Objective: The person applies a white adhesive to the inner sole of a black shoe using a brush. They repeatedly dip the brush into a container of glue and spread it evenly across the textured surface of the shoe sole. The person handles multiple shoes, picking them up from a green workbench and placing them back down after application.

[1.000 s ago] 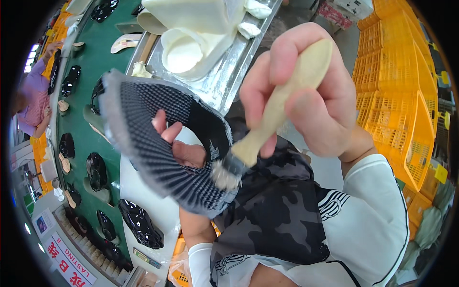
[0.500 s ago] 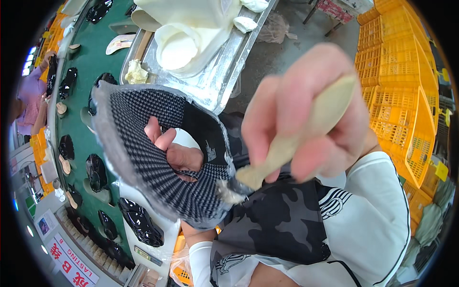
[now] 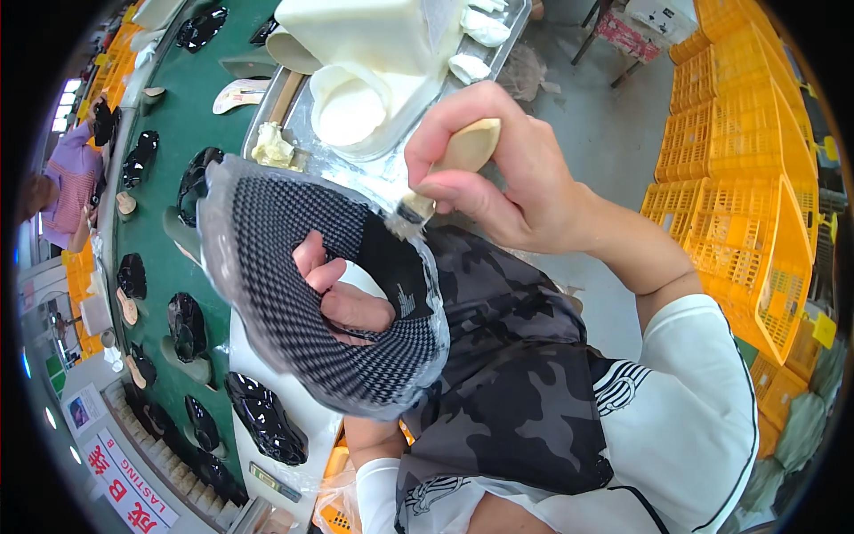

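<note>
A black-and-grey knitted shoe upper [image 3: 276, 222] is held up in front of me, its wide edge rimmed with a pale, wet-looking coat. My left hand [image 3: 342, 298] grips it; curled fingers show through the opening, while the rest of the hand is hidden by the fabric. My right hand [image 3: 507, 178] is closed around a brush [image 3: 470, 147] with a short wooden handle. Its whitish bristles point down at the upper's far right rim, beside the black lining, and seem to touch it.
Beyond the upper, a metal tray [image 3: 405, 165] carries a white tub [image 3: 347, 111] of white liquid. A green conveyor [image 3: 160, 258] at left bears black glossy shoe parts [image 3: 187, 325] and soles. Yellow crates [image 3: 738, 249] are stacked at right. Another person [image 3: 71, 182] stands across the conveyor.
My right hand and the brush have moved away from me and left, from the near right rim to the far right rim. The upper appears slightly farther right in view.
</note>
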A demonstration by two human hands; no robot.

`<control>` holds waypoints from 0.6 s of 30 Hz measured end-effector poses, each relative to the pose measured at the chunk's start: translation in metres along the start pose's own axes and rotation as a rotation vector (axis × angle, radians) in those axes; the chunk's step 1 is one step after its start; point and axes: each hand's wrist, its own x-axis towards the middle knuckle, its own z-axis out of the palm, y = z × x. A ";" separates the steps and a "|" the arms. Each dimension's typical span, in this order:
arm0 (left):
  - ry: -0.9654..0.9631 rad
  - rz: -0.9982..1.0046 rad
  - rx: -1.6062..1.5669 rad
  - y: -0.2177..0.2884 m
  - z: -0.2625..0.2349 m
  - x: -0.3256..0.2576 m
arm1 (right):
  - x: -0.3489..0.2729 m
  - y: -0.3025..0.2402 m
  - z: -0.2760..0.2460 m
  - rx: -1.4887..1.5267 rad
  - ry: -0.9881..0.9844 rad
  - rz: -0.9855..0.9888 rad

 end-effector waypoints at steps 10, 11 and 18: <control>0.113 -0.298 -0.445 -0.003 0.001 0.000 | 0.019 0.034 0.009 0.445 0.443 0.012; 0.091 -0.108 -0.392 -0.010 0.000 0.007 | 0.018 0.039 0.012 0.457 0.456 0.050; -0.158 0.361 0.238 0.008 -0.022 0.017 | 0.013 0.064 0.025 0.422 0.443 0.229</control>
